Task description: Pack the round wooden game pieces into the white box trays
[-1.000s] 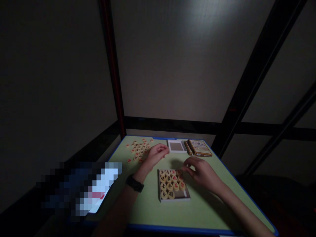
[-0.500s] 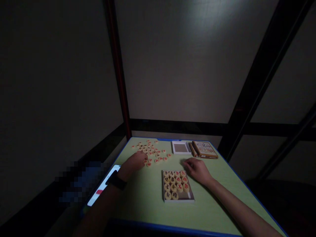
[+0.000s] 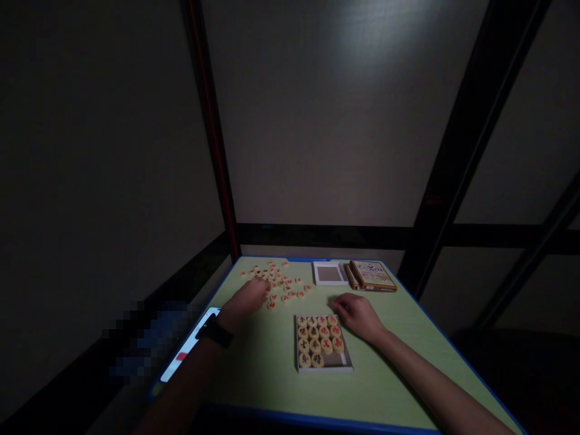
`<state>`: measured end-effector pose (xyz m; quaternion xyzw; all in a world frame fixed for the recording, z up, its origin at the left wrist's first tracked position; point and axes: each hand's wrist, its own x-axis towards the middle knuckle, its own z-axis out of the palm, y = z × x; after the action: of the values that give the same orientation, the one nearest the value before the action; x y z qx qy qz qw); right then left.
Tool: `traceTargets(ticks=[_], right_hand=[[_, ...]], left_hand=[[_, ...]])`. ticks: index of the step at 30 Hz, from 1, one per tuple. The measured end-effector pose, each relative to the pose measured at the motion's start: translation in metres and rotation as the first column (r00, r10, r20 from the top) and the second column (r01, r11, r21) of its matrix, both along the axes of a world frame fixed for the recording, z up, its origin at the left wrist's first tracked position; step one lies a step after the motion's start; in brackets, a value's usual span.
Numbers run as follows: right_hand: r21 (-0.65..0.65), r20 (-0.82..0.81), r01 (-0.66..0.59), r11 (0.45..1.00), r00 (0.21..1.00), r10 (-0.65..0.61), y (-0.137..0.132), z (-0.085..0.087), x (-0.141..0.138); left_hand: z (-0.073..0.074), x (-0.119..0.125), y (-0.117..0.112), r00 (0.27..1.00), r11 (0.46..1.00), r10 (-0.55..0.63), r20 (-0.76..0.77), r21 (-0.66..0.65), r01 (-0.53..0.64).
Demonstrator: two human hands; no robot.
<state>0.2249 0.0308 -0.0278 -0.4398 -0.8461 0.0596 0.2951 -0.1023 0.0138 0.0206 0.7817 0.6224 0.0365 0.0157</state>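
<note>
Tabletop (image 3: 263,368), pale green with a blue edge, bears everything within reach. Between the two forearms sits an open box (image 3: 326,369), presumably there so that either hand can get at it. Brown-edged boxes (image 3: 374,275) lie at the far right with a shallow white tray (image 3: 330,275) just beside them, likely set back to leave working room. A lit screen (image 3: 188,344) lies along the left edge, partly hidden by the left arm.

The hands are well apart. The right hand (image 3: 357,315), half curled, lies low just beyond the open box's far right corner. The left hand (image 3: 251,295), with a dark band (image 3: 216,331) at its wrist, dips its bent fingers among the loose pieces (image 3: 288,288) scattered toward the far left. In this dim light I cannot tell whether either thumb meets its fingers, or whether a piece is held.

Smallest are the boxed pieces (image 3: 314,332), flat in rows with characters up, probably to lie level and legible; a gap shows at the near right.
</note>
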Motion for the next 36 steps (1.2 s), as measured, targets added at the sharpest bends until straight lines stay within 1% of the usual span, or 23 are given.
traceTargets(ticks=[4, 7, 9, 13, 17, 22, 26, 28, 29, 30, 31, 33, 34, 36], right_hand=[[-0.005, -0.002, -0.019, 1.0, 1.0, 0.019, 0.0, -0.001, 0.0], [-0.019, -0.005, -0.019, 1.0, 1.0, 0.019, -0.001, 0.0, 0.0], [-0.025, 0.002, -0.013, 1.0, 1.0, 0.013, -0.001, 0.001, 0.0], [-0.029, 0.033, 0.01, 1.0, 0.999, -0.009, -0.002, 0.003, -0.001], [-0.039, 0.061, 0.004, 0.999, 0.998, -0.002, -0.003, 0.003, -0.002], [-0.033, 0.061, -0.002, 0.999, 0.998, 0.004, -0.003, 0.003, -0.003], [-0.036, 0.048, -0.002, 0.999, 0.999, 0.004, -0.004, 0.005, -0.002], [-0.05, 0.016, 0.007, 0.999, 1.0, -0.006, -0.005, 0.007, -0.002], [-0.06, -0.019, 0.01, 0.998, 1.0, -0.011, -0.006, 0.008, -0.002], [-0.073, -0.07, 0.009, 0.997, 0.997, -0.014, -0.006, 0.009, -0.003], [-0.092, -0.14, 0.003, 0.996, 0.99, -0.016, -0.007, 0.01, -0.004], [-0.151, -0.324, -0.038, 0.988, 0.946, -0.013, -0.009, 0.011, -0.008], [-0.192, -0.428, -0.083, 0.978, 0.904, -0.007, -0.01, 0.012, -0.011], [-0.27, -0.618, -0.217, 0.938, 0.787, 0.005, -0.012, 0.012, -0.017]], left_hand=[[0.014, 0.009, 0.007, 1.0, 0.998, -0.021, 0.017, 0.065, 0.02], [0.024, 0.02, 0.013, 1.0, 0.999, 0.01, -0.023, 0.051, -0.009], [0.027, 0.027, 0.018, 0.999, 0.999, 0.018, -0.047, 0.031, -0.017], [0.026, 0.034, 0.026, 0.996, 1.0, 0.001, -0.085, -0.018, -0.002], [0.022, 0.036, 0.029, 0.992, 0.999, 0.017, -0.123, -0.026, -0.02], [0.025, 0.04, 0.026, 0.99, 0.999, 0.032, -0.141, -0.013, -0.034], [0.029, 0.044, 0.019, 0.992, 0.999, 0.039, -0.121, 0.027, -0.036], [0.029, 0.052, 0.014, 0.998, 0.998, 0.015, -0.062, 0.063, -0.011], [0.028, 0.057, 0.011, 1.0, 0.996, -0.012, -0.001, 0.087, 0.012], [0.026, 0.064, 0.008, 0.995, 0.992, -0.063, 0.083, 0.113, 0.054], [0.024, 0.071, 0.005, 0.977, 0.986, -0.116, 0.178, 0.136, 0.092], [0.017, 0.088, 0.0, 0.903, 0.974, -0.204, 0.377, 0.173, 0.148], [0.013, 0.096, -0.002, 0.849, 0.968, -0.234, 0.473, 0.196, 0.157], [0.006, 0.111, -0.007, 0.743, 0.961, -0.266, 0.615, 0.227, 0.157]])
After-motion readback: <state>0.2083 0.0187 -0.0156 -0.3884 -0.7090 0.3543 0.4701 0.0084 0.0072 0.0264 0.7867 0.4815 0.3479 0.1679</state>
